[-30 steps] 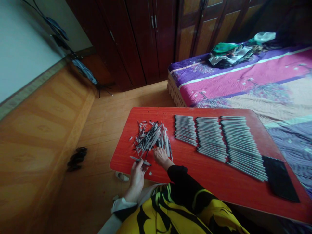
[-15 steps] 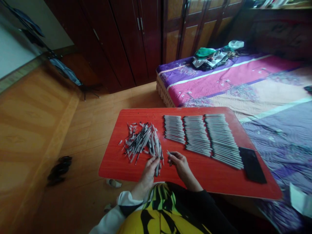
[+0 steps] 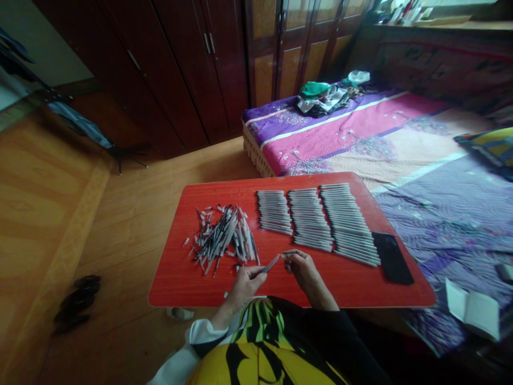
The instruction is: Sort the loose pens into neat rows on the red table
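My left hand (image 3: 245, 282) is closed round a thin pen barrel (image 3: 271, 264) that points up and to the right. My right hand (image 3: 302, 266) pinches a small pen part (image 3: 289, 252) close to the barrel's tip; the two pieces nearly meet above the red table (image 3: 352, 286). A loose heap of pen parts (image 3: 222, 238) lies just left of my hands. Three neat rows of finished pens (image 3: 316, 218) lie side by side to the right of the heap.
A black phone (image 3: 391, 257) lies on the table by the right row. A bed with a purple and pink cover (image 3: 360, 133) runs behind and to the right. Dark wardrobes (image 3: 192, 69) stand at the back. Black sandals (image 3: 76, 299) lie on the wooden floor at left.
My hands left the heap and came together near the table's front edge, each with a pen piece. The camera turned right, so the table sits further left in view.
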Tool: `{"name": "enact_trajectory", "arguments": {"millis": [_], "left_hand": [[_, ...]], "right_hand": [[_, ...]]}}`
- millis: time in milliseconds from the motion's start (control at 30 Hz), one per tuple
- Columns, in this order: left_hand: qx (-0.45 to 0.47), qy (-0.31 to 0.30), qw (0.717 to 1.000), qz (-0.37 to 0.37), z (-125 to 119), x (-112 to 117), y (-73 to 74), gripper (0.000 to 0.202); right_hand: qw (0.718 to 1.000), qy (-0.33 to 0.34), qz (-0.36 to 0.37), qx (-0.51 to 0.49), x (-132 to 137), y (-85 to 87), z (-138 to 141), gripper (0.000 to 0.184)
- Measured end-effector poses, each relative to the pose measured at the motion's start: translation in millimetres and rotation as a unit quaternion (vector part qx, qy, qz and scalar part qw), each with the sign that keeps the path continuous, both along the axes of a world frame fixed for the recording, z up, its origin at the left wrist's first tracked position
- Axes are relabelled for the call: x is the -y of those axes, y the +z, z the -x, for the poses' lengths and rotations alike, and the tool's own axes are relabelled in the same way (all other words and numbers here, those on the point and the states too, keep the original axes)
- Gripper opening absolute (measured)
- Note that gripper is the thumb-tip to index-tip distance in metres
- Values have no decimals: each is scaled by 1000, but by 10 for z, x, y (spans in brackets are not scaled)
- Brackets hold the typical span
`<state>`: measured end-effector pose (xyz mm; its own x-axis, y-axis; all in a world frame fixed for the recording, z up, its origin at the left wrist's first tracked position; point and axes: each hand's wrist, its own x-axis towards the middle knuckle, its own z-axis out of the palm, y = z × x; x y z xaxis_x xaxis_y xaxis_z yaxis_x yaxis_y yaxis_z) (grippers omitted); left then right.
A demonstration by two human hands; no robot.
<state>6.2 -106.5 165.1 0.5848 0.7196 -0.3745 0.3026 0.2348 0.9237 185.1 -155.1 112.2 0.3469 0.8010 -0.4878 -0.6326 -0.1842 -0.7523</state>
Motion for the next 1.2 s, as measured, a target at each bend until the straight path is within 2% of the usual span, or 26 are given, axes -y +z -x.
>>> {"name": "enact_trajectory", "arguments": {"millis": [400, 600, 767, 967, 1200], "left_hand": [[-59, -51, 996, -49, 63, -95, 74, 28], [-61, -104, 989, -81, 120, -144, 123, 26], [-70, -128, 984, -99, 170, -175, 228, 28], [-71, -134, 977, -153, 189, -172, 310, 28], [-78, -121, 977, -157, 215, -198, 310, 29]], "right_hand": [[998, 61, 10, -2, -43, 55, -6, 8], [987, 161, 4, 18, -26, 144, 1, 9], [973, 231, -28, 11, 16, 272, -3, 15], [972, 232, -38, 9, 25, 321, 52, 21], [981, 195, -22, -13, 14, 298, 177, 24]]}}
